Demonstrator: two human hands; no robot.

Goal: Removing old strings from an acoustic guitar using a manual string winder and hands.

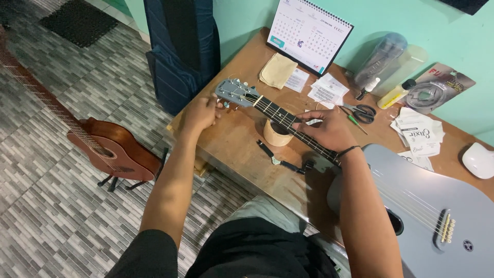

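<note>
White desk calendar (309,34) behind headstock (234,92)

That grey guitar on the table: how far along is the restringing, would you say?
Opened string packets lie by the scissors, and strings already run over the guitar body to the bridge, so some look fitted. Right now the left hand is at a tuning peg on the headstock while the right hand rests on the strings at the neck. How many strings remain I cannot tell; tuning probably remains.

Bare worktop (234,141) lies open left of the tape roll (277,134); behind it, scissors (362,111), packets (325,90) and bottles (393,95) crowd the way.
</note>
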